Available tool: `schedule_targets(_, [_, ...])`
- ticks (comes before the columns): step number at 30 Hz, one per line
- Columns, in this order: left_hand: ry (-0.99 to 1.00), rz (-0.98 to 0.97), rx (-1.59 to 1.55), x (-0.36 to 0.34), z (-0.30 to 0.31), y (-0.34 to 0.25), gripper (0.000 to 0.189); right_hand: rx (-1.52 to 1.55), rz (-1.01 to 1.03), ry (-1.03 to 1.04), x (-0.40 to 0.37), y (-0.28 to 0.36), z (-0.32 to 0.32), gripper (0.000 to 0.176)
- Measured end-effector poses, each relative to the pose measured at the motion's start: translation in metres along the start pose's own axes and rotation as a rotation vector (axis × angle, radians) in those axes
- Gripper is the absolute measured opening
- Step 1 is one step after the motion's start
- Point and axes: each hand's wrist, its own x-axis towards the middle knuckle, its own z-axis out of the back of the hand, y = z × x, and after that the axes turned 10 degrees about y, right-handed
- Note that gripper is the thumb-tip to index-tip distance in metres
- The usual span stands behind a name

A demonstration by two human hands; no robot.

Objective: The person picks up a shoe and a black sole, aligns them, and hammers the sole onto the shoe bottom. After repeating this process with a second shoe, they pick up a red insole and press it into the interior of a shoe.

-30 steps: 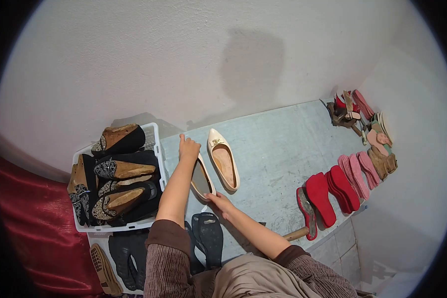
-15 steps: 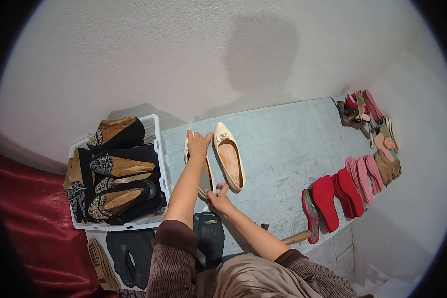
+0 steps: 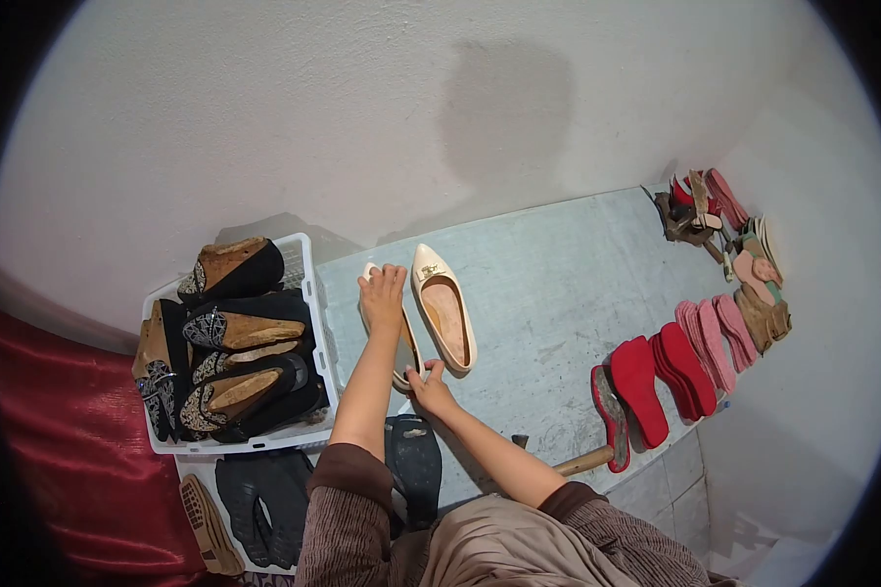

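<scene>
A pair of cream pointed flat shoes lies on the pale table. The right shoe (image 3: 443,311), with a metal ornament on its toe, rests untouched, its opening upward. Beside it, the left shoe (image 3: 407,350) is partly covered by my arm and hands. My left hand (image 3: 384,290) lies over this shoe's toe, fingers curled onto its upper. At the heel end, my right hand (image 3: 429,384) grips the shoe's rim between thumb and fingers.
A white plastic basket (image 3: 324,328) of black shoes on wooden lasts stands at left. Black soles (image 3: 416,468) lie near me. A hammer (image 3: 585,461) lies at the front edge, near red soles (image 3: 639,389). Pink soles (image 3: 705,342) and tools (image 3: 685,217) line the right side.
My left hand has shifted over the shoe's toe, its fingers now closer together. My right hand stays at the heel. The view has moved slightly.
</scene>
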Motion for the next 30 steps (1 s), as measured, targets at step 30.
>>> schedule_targets(30, [0.685, 0.155, -1.763, -0.296, 0.213, -0.012, 0.021, 0.414, 0.078, -0.011, -0.275, -0.107, 0.129, 0.010])
